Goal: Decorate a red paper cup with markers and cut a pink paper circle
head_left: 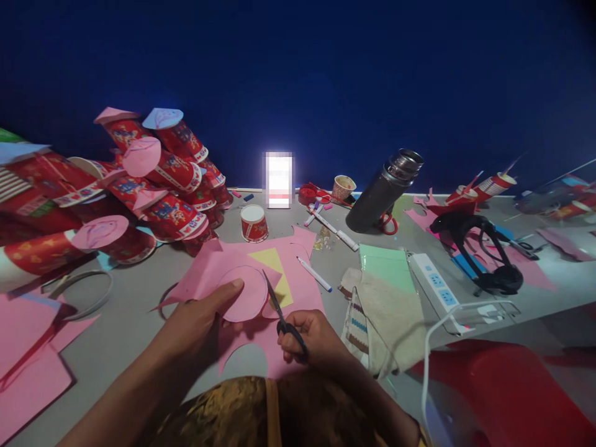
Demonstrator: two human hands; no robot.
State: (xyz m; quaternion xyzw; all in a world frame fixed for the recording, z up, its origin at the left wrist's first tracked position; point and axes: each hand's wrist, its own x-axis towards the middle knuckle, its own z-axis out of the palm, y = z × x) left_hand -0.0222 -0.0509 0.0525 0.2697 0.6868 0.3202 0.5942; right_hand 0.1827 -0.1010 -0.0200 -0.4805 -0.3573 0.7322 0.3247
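My left hand [200,316] pinches a round pink paper piece [249,292], thumb on top, holding it above a larger pink paper sheet [261,273] that lies on the grey table [130,323]. My right hand [310,338] grips black-handled scissors [279,307]; the blades point up and away, against the right edge of the pink round. A yellow paper [274,264] lies on the pink sheet just behind the blades. A curved cut-out shows in the sheet's near edge.
A heap of red paper cups with pink paper tops [139,186] fills the left. One upright red cup [254,223], pens [315,274], a steel flask [382,189], a power strip [435,285], folded cloth [382,316], a glowing screen [279,180] and a red stool [503,391] are around.
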